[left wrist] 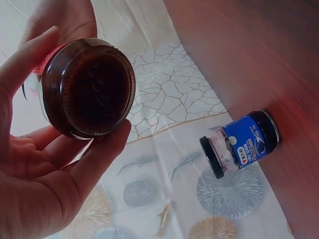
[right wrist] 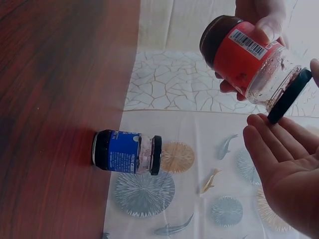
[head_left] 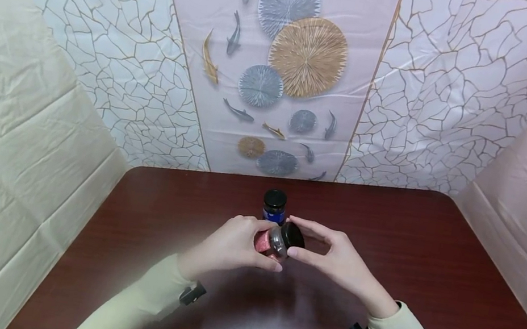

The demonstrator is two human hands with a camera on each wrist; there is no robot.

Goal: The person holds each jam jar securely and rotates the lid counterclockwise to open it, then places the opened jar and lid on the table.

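Above the dark red table (head_left: 434, 260), in front of an upright blue-labelled jar (right wrist: 123, 152), a red-labelled jar (left wrist: 89, 87) was held tilted between two hands. Its long axis ran slantwise from the left hand (head_left: 232, 243) toward the right hand (head_left: 339, 257), lid end up and to the right, base down and left. Left fingers and thumb wrapped round the body. Right hand was nearer the black lid (right wrist: 290, 95), thumb and fingertips at opposite edges, pinching it; how firmly, could not tell. Jar looked part-emptied: clear glass toward the neck, smeared; dark contents at the base; barcode (right wrist: 247, 44) on the red label (right wrist: 233, 60).
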